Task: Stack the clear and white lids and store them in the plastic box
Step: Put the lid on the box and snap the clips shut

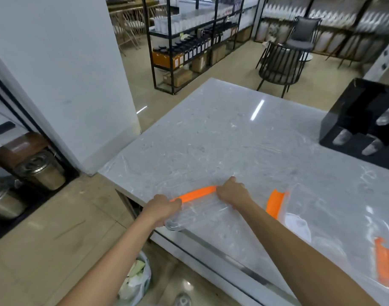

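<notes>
A clear plastic cover with an orange latch lies flat at the near left corner of the marble counter. My left hand grips its left end and my right hand grips its far right end by the latch. To the right stands a clear plastic box with orange latches. Something white shows inside the box; I cannot tell what it is.
A black dispenser with cup stacks stands at the counter's far right. Below the counter's near edge sits a bin with a plastic bag. Metal canisters are on the floor at left. Shelving and chairs stand beyond.
</notes>
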